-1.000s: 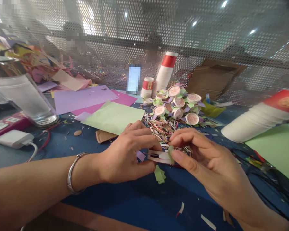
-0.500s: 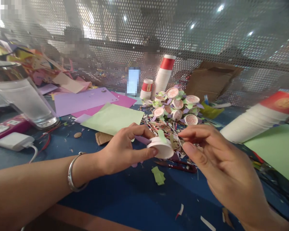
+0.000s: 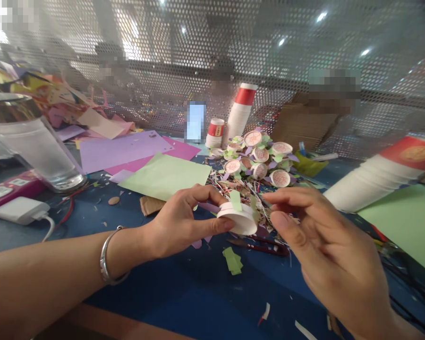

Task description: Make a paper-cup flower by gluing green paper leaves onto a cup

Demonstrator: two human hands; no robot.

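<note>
My left hand is closed on a cut-off paper cup base, white and shallow, its thumb on the near rim and fingers behind. A pale green paper tab stands up from the cup base, and purple paper shows by the fingertips. To the right, my right hand is held slightly apart from the cup base, thumb and forefinger separated, with nothing visible between them. Small thread snips lie just below and beyond the hands. Several green paper pieces rest on the blue table nearer me.
Behind the hands is a heap of decorated cup bases over paper scraps. Tall paper cup stacks stand at the back; another stack leans at right. A glass of water, a charger and coloured sheets are left.
My right hand's thumb has moved slightly right, away from the cup base. My left hand keeps its hold, and the cup base is turned a little.
</note>
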